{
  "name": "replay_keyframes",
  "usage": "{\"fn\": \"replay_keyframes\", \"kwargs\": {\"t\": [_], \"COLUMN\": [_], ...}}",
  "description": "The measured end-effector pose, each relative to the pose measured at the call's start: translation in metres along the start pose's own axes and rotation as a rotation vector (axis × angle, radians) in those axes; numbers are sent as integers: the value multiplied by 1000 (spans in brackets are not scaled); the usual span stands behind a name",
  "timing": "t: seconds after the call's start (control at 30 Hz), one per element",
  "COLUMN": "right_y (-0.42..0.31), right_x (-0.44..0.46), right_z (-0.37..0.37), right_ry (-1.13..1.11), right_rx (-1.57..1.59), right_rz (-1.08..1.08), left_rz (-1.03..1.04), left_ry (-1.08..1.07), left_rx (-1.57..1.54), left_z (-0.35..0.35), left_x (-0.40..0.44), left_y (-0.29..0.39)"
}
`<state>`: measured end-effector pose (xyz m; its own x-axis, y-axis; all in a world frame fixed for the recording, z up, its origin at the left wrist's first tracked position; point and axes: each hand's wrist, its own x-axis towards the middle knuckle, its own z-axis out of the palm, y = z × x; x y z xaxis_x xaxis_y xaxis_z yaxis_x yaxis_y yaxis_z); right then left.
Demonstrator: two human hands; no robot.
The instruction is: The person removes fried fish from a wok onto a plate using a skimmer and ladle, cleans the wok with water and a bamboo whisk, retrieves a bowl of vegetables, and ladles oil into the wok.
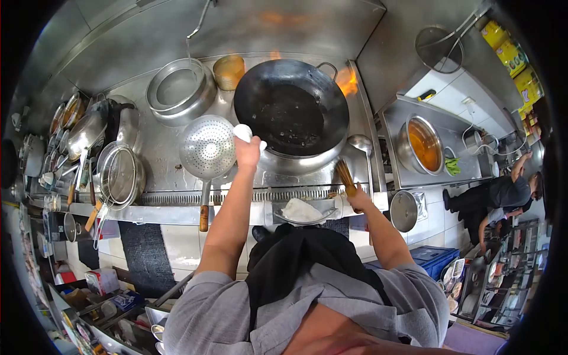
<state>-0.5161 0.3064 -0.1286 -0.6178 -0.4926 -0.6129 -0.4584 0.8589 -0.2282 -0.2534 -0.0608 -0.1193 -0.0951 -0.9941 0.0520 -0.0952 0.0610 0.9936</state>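
Beside the wok (291,109), cloth (241,131) gripped in left hand (247,152), brush (345,175) clasped in right hand (358,199)

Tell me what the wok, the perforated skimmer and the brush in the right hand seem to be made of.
Wok: probably iron or carbon steel, given its dark, nearly black surface with wet sheen.
Perforated skimmer: likely stainless steel, silvery with a soft shine; its brown grip looks like wood.
Brush: perhaps bamboo, going by the tan, split-looking strands, though another plant fibre is possible.
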Motion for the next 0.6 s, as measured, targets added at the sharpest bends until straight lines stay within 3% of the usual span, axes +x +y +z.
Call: {"fn": "replay_keyframes", "kwargs": {"t": [0.03, 0.07, 0.13, 0.2, 0.27, 0.37, 0.43, 0.47, 0.5, 0.53, 0.6], "right_y": [1, 7, -3, -6, -84, -206, -234, -270, -310, -343, -379], "right_x": [-10, -17, -61, -58, -99, -101, -5, 19, 62, 107, 61], "right_z": [0, -12, -27, -61, -137, -200, -186, -177, -175, -171, -145], "right_ry": [27, -160, 33, 345, 210, -2, 16, 97, 15, 21, 245], "right_rx": [488, 767, 853, 421, 81, -597, -710, -717, -743, -646, -170], "right_rz": [-31, -44, -259, -654, -524, -499, -712, -738, -731, -745, -551], "left_rz": [-3, -68, -146, -431, -443, -363, -337, -305, -306, -329, -361], "left_ry": [7, -23, -40, -219, -212, -93, -98, -115, -109, -155, -194], "left_rx": [-20, 2, 0, -245, -260, 9, 17, 35, 43, 10, -18], "left_z": [-1, -3, -13, -27, -22, -14, -11, -11, -11, -11, -11], "left_x": [-2, -6, -19, -26, -25, -26, -29, -28, -25, -22, -23], "left_y": [11, 22, 59, 92, 83, 79, 68, 62, 59, 56, 52]}}
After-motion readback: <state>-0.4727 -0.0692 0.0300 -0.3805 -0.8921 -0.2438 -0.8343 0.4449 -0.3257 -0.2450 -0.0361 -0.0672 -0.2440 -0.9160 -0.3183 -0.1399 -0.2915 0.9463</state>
